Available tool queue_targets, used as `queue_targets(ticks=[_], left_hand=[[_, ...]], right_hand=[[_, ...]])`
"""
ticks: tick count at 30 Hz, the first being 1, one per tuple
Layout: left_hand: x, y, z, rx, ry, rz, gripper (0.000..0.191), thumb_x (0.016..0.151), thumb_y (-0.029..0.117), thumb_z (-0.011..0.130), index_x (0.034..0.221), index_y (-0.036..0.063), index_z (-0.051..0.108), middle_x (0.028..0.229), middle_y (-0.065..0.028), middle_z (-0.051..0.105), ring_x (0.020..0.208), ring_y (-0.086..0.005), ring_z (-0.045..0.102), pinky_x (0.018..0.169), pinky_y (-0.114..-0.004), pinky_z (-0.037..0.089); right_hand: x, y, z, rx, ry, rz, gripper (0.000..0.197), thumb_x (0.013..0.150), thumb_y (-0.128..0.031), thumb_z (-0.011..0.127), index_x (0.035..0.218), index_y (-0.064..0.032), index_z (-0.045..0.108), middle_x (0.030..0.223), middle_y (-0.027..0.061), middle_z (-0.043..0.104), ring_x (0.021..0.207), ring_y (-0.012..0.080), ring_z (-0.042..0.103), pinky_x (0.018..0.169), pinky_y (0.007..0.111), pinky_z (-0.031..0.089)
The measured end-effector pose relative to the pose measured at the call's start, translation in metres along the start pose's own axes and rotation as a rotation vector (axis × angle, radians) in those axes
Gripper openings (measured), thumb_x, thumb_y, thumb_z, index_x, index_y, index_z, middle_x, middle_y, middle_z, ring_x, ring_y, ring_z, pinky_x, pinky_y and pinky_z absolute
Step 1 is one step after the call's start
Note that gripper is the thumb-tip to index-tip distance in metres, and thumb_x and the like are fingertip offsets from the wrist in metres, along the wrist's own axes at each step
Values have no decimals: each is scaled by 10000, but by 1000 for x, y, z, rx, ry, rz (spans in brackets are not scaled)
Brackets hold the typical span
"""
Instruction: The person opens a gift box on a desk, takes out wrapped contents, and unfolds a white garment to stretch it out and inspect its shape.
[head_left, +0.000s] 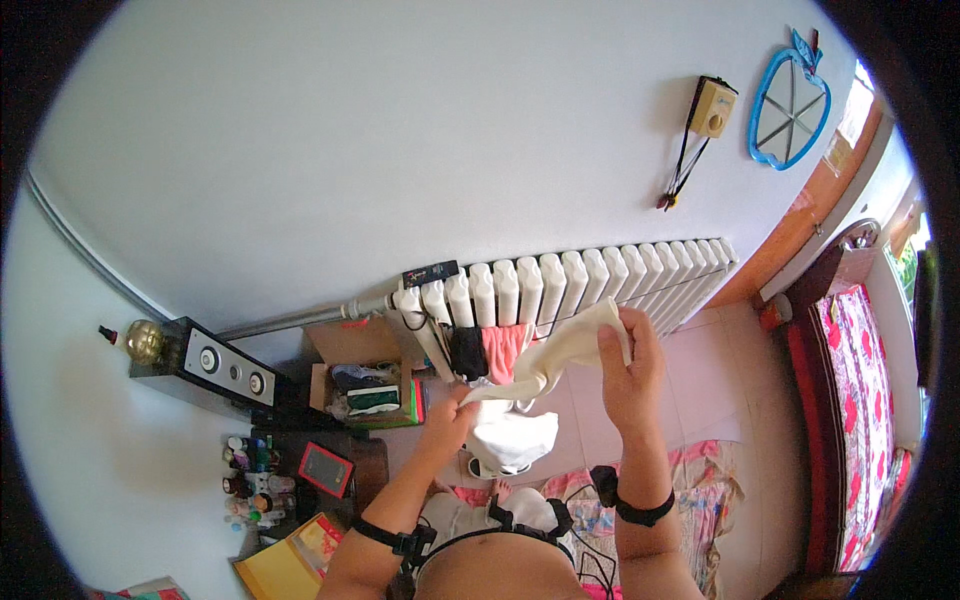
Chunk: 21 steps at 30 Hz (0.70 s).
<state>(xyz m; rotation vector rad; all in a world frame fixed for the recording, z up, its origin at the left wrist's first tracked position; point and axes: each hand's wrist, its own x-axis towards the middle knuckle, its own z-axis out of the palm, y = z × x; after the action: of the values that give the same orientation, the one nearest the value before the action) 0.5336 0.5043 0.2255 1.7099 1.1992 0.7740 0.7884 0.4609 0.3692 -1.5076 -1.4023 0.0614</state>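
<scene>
A cream cloth (562, 349), perhaps a small garment, is stretched between my two hands. My left hand (448, 426) grips its lower left end, and my right hand (634, 367) pinches its upper right end between thumb and fingers. Below it, close to my left hand, is a bright white cloth (517, 435); I cannot tell whether it hangs from that hand or rests on something. Beyond my hands, a black cloth (468, 352) and a coral-pink cloth (508, 351) hang by the white radiator (551, 289).
A dark box (430, 274) lies on the radiator's left end. An open cardboard box (319, 386) holds shoes. Further left are a tall speaker (234, 372) and several bottles (259, 487). A patterned cloth (705, 480) covers the floor near my feet; a bed (855, 420) stands at right.
</scene>
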Motion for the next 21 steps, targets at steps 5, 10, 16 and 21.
queue_targets(ticks=[5, 10, 16, 21], left_hand=[[-2, 73, -21, 76, -188, 64, 246, 891, 119, 618, 1118, 32, 655, 944, -136, 707, 859, -216, 676, 759, -344, 517], [-6, 87, -20, 246, -239, 160, 288, 839, 107, 673, 1124, 72, 653, 907, -197, 681, 834, -371, 673, 732, -387, 523], [-11, 73, -25, 221, -166, 161, 291, 842, 156, 674, 1122, 86, 647, 917, -204, 678, 859, -402, 652, 730, -433, 522], [-11, 65, -24, 139, -110, 177, 219, 872, 200, 685, 1042, 63, 677, 881, -192, 681, 817, -366, 675, 683, -408, 522]], right_hand=[[-40, -2, 14, -87, -438, -30, 810, 741, -148, 766, 1441, -74, 366, 1563, 211, 165, 1407, 458, 224, 1137, 544, 241], [-60, -16, 52, 72, -718, -92, 550, 739, -57, 725, 1261, -52, 551, 1222, 188, 591, 1163, 381, 540, 1048, 469, 386], [-59, -12, 55, 188, -598, -163, 425, 759, -18, 628, 1182, -22, 587, 978, 178, 638, 893, 396, 599, 805, 464, 472], [-60, -11, 50, 242, -583, 40, 313, 777, 9, 546, 1073, -32, 639, 980, 189, 646, 916, 389, 612, 830, 455, 493]])
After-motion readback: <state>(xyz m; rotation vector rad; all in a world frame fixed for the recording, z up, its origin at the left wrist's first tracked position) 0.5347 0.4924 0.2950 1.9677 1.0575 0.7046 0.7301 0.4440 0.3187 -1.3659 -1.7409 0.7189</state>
